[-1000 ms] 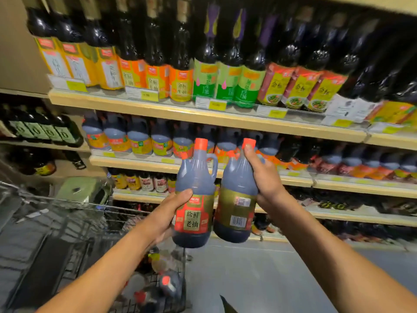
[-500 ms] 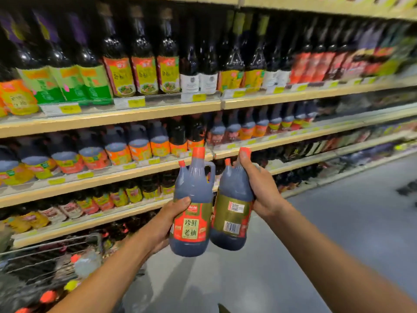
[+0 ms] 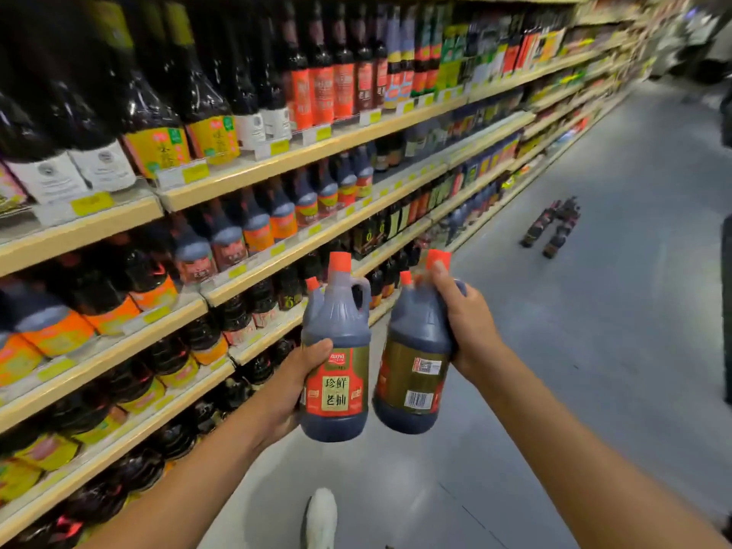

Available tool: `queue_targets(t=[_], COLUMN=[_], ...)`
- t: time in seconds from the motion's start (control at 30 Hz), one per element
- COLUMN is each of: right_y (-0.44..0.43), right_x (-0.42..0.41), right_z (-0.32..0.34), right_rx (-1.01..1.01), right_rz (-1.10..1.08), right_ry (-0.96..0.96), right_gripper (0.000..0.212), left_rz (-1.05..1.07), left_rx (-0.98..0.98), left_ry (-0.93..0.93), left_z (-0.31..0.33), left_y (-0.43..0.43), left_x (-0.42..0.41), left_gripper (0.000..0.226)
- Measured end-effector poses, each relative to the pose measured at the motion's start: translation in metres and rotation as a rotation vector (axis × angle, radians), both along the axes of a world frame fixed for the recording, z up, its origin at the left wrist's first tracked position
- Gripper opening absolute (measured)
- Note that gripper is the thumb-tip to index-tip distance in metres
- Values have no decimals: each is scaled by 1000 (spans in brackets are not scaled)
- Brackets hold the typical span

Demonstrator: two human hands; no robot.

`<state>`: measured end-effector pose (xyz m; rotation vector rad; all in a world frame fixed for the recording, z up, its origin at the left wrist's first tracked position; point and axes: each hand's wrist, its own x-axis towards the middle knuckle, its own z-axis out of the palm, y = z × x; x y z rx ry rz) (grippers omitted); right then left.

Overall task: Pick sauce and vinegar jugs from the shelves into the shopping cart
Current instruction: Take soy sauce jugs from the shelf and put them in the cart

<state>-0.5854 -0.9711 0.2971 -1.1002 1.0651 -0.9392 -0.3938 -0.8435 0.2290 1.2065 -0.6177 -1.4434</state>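
Sauce jug [image 3: 336, 338] in left hand [image 3: 288, 390], second jug [image 3: 412, 370] in right hand [image 3: 471, 326]

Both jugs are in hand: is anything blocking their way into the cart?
Cannot tell: the cart is out of view. The left hand grips the red-label jug, the right hand the barcode-side jug, both over floor beside the shelves. A cluster of bottles stands far down the aisle.
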Motion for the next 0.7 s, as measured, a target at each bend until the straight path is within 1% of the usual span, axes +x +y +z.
queue_targets(t=[0.1,0.23,0.3,0.33,0.37,0.4,0.43,0.47,0.57,0.7], right_y=[-31,-80,-109,-124,-138,-151,-164,-178,-216,-270], right_x=[-27,-53,-63,-67,-72,-77,-82,-88,-109,-140], right_z=[0,3,6,7,8,9,10,10,9,5], right_rx=[-6,0,-14,-19,-20,-19,-18,-12,23,60], right_rz=[-70,-165,-209,-231,-253,-276,-300,-324,-390,-431], right_ry=[2,19,30,28,20,5,-11,-25,-46,-83], right_gripper=[34,45,43,41,41,42,46,51,65,61], left_rz=[-24,-125,-176,-200,-232,-272,-311,-340,-395,-445], left_rx=[4,0,-22,-34,-38,-41,-41,-44,-59,-72], left_ry=[2,-5,-4,-1,-8,-13,-20,-18,-13,-12], left_z=[-4,-4,0,0,3,3,4,6,9,12], left_y=[-46,-115,-154,-174,-192,-211,-229,-247,-296,-358], left_x=[-13,-24,-30,-32,-35,-38,-41,-46,-64,-90], left_gripper=[72,62,50,49,57,71,85,93,103,101])
